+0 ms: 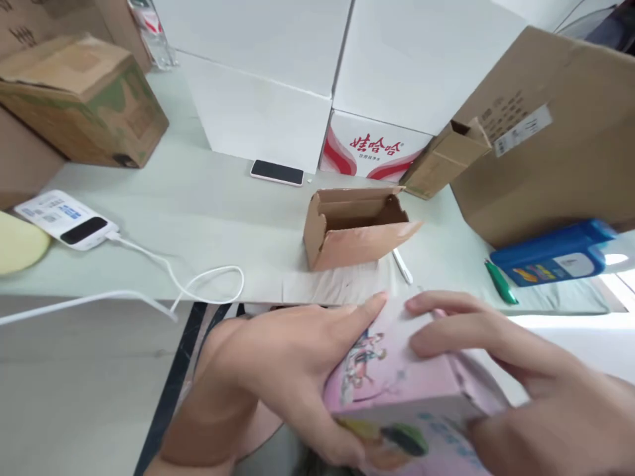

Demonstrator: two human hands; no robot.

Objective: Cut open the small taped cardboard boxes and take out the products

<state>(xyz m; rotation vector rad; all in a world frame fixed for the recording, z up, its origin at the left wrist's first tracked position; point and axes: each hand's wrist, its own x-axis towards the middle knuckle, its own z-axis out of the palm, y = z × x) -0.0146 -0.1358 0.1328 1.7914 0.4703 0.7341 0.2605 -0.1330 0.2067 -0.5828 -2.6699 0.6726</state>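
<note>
A pink printed cardboard box (397,383) is held tilted in front of the table edge, near my body. My left hand (292,370) wraps around its left side, thumb along the top edge. On the other side my right hand (526,377) grips it, with two fingers lying on the upper face and the thumb low by the end flap. The picture is slightly blurred around both hands. Just beyond them, a small open brown carton (354,241) stands on the table, its front flap folded outward.
A white pen (402,266) lies beside the open carton. To the right are a green marker (501,282), a blue bottle (555,254) and a large carton (550,132). White boxes (262,112) line the back, a phone (276,172) before them. A white cable (183,291) crosses the left edge.
</note>
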